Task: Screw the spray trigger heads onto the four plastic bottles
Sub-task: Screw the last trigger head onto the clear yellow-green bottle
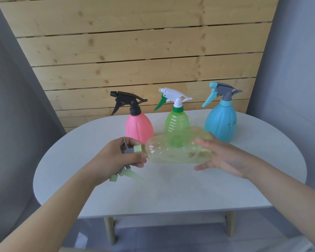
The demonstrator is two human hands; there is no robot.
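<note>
A clear yellow-green bottle (173,151) lies sideways above the white table (171,190), blurred by motion. My left hand (116,159) is closed around its grey and pale-green trigger head (133,149), whose lever pokes out below my fist. My right hand (224,159) sits at the bottle's base end with fingers spread, touching it lightly. Behind stand a pink bottle (139,128) with a black trigger head, a green ribbed bottle (176,122) with a white and green head, and a blue bottle (221,122) with a grey and blue head.
A wooden slat wall (135,51) rises behind the table. Grey walls flank it on both sides. The table's pale wooden legs (110,230) show below its front edge, over a grey floor.
</note>
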